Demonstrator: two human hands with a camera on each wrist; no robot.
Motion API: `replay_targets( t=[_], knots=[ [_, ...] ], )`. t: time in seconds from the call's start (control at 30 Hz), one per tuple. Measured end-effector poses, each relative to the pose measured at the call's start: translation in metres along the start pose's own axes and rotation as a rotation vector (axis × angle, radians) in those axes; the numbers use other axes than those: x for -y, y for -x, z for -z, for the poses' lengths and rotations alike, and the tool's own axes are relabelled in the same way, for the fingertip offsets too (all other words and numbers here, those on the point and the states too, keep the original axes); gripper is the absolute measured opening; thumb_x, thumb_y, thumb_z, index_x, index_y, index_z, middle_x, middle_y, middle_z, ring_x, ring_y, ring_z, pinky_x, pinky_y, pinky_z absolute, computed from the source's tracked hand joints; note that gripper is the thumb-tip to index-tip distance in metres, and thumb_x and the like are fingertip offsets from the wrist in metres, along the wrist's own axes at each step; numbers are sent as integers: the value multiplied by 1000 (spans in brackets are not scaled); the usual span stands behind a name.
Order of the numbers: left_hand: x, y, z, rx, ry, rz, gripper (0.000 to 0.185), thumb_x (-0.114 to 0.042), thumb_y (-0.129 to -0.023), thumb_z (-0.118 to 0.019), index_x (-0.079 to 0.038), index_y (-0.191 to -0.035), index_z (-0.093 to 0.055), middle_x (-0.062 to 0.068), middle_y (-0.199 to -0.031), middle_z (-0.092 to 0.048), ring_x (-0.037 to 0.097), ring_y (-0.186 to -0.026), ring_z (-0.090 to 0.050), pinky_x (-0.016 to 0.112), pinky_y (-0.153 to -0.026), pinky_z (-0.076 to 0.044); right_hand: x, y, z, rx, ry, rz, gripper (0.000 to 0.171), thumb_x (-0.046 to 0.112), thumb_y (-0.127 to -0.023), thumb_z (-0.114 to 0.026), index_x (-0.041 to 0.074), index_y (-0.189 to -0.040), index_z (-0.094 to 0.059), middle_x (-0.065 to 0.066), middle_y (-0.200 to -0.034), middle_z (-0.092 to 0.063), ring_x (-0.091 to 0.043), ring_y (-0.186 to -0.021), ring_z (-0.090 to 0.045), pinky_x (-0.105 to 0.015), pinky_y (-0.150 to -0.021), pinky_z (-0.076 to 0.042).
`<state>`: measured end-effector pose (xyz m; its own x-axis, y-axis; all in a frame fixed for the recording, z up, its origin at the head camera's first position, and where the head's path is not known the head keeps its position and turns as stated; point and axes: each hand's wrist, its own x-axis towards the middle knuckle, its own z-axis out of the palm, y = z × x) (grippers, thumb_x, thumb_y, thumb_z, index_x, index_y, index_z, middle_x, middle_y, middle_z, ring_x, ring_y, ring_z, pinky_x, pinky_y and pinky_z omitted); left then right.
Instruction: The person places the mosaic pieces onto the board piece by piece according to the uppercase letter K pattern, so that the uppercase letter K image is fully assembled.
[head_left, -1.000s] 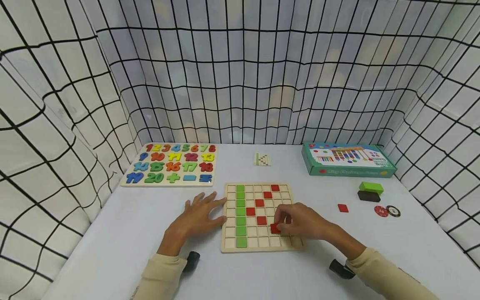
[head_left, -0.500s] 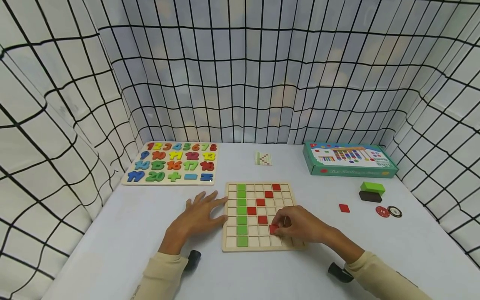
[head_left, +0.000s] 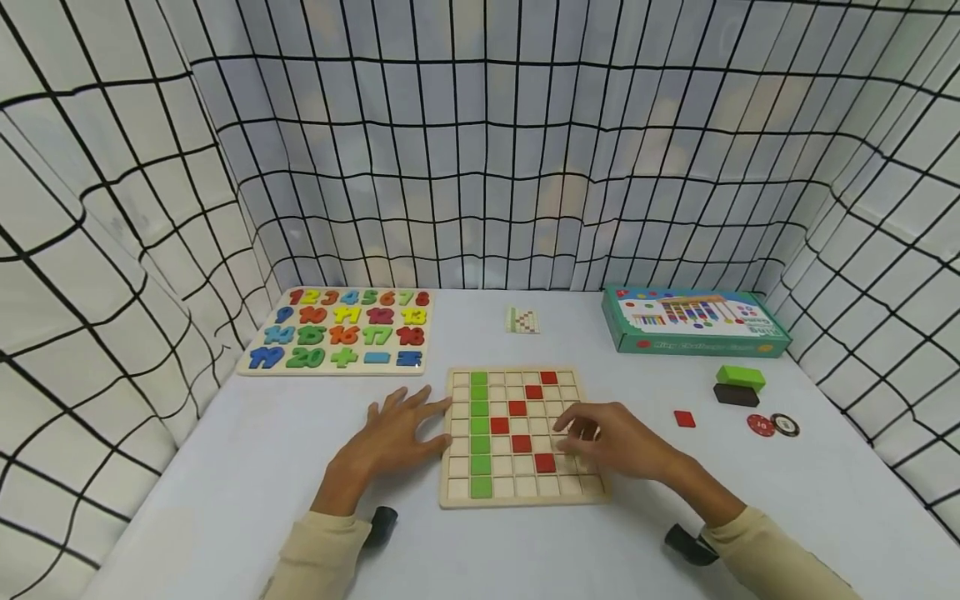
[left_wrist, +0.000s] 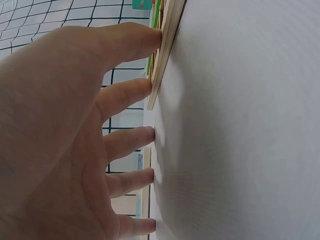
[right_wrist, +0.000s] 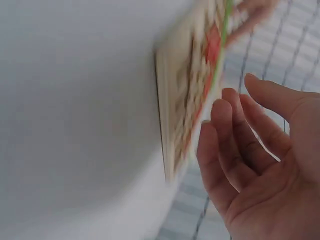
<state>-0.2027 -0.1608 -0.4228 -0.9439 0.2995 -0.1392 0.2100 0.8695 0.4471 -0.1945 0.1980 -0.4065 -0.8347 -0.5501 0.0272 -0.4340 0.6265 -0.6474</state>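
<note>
A wooden grid board point(head_left: 517, 500) lies on the white table. It carries a column of green tiles point(head_left: 480, 433) and a diagonal run of red tiles, the nearest red tile point(head_left: 545, 462) seated in a cell. My left hand point(head_left: 401, 429) lies flat on the table, its fingertips against the board's left edge point(left_wrist: 167, 45). Over the board's right side hovers my right hand point(head_left: 603, 440) with loosely bent fingers and nothing in it. The right wrist view shows this hand point(right_wrist: 250, 150) apart from the blurred board point(right_wrist: 185, 110). One loose red tile point(head_left: 684, 418) lies to the right.
A number puzzle board point(head_left: 341, 337) sits at the back left and a small pattern card point(head_left: 522, 319) behind the grid board. At the right are a green box point(head_left: 693, 321), a green block point(head_left: 741, 377) on a dark block point(head_left: 737, 394), and two chips point(head_left: 772, 425). Checked cloth walls enclose the table.
My right hand set the red tile it was pinching into a cell, let go and lifted away to the right. The left hand stayed put.
</note>
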Motion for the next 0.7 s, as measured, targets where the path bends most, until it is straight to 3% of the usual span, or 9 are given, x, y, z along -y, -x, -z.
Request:
replay_targets(
  t=[0.17, 0.37, 0.5, 0.7],
  knots=[
    [1, 2, -1, -1, 5, 1, 64, -42, -99, -72, -25, -158, -53, 15, -171, -36, 49, -160, -17, 80, -121, -10, -26, 17, 46, -36, 117, -50, 20, 11, -98, -76, 8, -117, -75, 2, -98, -72, -14, -89, -63, -26, -73, -56],
    [0, 3, -1, -4, 4, -5, 65, -43, -99, -72, -26, -158, -53, 15, -171, -36, 49, -160, -17, 79, -122, -10, -59, 45, 92, 74, 255, -257, 39, 7, -92, -79, 4, -129, -68, -17, -117, -67, -22, -95, -64, -37, -77, -59],
    [0, 3, -1, -3, 1, -5, 65, -43, -99, -71, -26, -159, -53, 15, -171, -35, 49, -160, -17, 79, -122, -10, -76, 53, 103, 118, 273, -350, 42, 11, -90, -81, 2, -128, -67, -21, -120, -65, -25, -96, -64, -43, -81, -60],
    [1, 3, -1, -11, -1, -11, 65, -44, -99, -71, -26, -159, -52, 14, -172, -35, 49, -160, -17, 79, -122, -10, -88, 53, 103, 70, 278, -322, 30, 11, -88, -84, 3, -113, -70, -13, -107, -66, -23, -92, -60, -35, -74, -55]
  ],
)
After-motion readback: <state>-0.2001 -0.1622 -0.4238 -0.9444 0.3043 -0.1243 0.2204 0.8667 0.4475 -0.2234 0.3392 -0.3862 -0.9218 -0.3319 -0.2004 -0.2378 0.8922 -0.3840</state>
